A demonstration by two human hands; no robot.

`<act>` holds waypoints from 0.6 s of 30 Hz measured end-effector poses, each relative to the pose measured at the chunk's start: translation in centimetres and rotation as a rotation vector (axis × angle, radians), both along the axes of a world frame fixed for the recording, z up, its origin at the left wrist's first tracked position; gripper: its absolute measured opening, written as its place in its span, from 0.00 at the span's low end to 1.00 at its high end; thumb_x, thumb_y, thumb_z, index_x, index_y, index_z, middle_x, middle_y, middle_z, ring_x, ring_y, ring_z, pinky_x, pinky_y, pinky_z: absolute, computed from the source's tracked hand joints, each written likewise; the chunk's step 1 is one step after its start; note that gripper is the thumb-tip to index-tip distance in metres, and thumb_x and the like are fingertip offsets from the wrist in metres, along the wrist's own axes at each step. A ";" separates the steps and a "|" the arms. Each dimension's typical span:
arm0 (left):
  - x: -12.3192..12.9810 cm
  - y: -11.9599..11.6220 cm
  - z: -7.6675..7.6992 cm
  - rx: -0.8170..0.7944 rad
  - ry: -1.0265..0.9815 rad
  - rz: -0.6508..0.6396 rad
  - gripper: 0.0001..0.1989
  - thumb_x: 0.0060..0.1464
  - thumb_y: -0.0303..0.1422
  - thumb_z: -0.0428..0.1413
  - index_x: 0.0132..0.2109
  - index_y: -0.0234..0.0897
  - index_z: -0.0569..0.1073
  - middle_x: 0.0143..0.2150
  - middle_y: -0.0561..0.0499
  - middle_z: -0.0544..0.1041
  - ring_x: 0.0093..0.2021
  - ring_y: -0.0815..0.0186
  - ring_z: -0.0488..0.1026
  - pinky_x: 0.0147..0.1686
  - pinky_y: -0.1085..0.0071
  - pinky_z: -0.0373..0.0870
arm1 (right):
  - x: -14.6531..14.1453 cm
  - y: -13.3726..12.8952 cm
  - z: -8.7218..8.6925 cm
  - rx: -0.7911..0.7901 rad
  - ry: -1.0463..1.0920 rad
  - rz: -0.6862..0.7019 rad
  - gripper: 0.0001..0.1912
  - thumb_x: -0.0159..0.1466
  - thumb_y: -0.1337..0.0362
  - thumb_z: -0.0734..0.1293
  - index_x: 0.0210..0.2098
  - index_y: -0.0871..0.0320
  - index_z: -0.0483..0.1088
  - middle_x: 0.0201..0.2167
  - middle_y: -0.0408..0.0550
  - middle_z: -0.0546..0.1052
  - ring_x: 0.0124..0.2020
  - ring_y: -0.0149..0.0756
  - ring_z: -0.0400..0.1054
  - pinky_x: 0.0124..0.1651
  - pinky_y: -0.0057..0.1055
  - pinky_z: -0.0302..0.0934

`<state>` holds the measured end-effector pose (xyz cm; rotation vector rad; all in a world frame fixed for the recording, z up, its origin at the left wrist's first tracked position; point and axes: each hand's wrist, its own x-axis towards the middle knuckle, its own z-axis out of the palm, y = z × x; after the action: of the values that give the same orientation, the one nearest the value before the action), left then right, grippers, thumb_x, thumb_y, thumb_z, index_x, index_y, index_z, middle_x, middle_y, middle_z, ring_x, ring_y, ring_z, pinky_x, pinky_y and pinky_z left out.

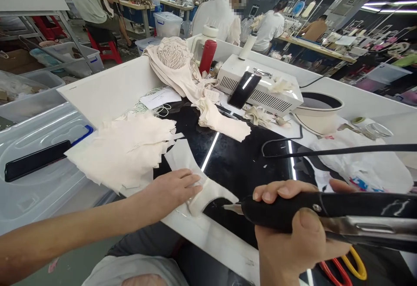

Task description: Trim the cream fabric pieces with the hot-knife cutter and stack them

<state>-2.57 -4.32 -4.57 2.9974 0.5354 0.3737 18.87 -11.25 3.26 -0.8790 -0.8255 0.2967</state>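
Note:
My left hand [177, 188] lies with its fingers flat on a curved cream fabric piece [213, 192] near the table's front edge. Partly behind the fingers, a white curved piece [182, 153] extends away over the glossy black tabletop [234, 164]. Wrapped around a thick black handheld tool with a pointed metal tip [280, 210] is my right hand [293, 238]. The tip is beside the right end of the cream piece; whether they touch I cannot tell. A stack of cream fabric pieces [127, 147] sits left of my left hand.
Further back are a cream fabric strip [224, 121], lace-trimmed garments [172, 64], a phone [245, 90] against a white vented box [273, 90], and a red bottle [207, 57]. Red and yellow handles [353, 264] show below my right hand. Several people sit beyond the partition.

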 end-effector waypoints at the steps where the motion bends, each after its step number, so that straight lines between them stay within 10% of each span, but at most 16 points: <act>1: 0.7 -0.4 -0.1 0.037 0.016 0.041 0.24 0.60 0.15 0.53 0.62 0.33 0.70 0.62 0.43 0.76 0.58 0.57 0.74 0.58 0.63 0.71 | 0.2 -0.4 0.1 -0.004 0.001 -0.001 0.25 0.57 0.66 0.74 0.52 0.53 0.67 0.27 0.35 0.76 0.20 0.33 0.66 0.21 0.32 0.67; 9: 6.1 -3.5 -1.0 0.119 0.094 0.117 0.05 0.68 0.22 0.55 0.48 0.33 0.72 0.40 0.46 0.74 0.37 0.61 0.72 0.34 0.66 0.68 | 1.9 -2.8 -0.3 -0.006 -0.009 -0.027 0.24 0.58 0.66 0.75 0.52 0.52 0.67 0.28 0.36 0.76 0.21 0.32 0.67 0.22 0.32 0.68; 18: 5.0 -3.6 0.5 0.171 0.203 0.104 0.07 0.63 0.19 0.56 0.38 0.36 0.70 0.35 0.50 0.72 0.30 0.61 0.69 0.25 0.65 0.61 | 2.6 -2.7 -1.4 0.057 -0.025 -0.051 0.24 0.59 0.67 0.75 0.54 0.53 0.68 0.30 0.36 0.77 0.23 0.31 0.69 0.24 0.32 0.70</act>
<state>2.39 -7.91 -4.12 3.2014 0.7134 0.1274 21.48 -13.99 1.89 -0.8505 -0.8295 0.2173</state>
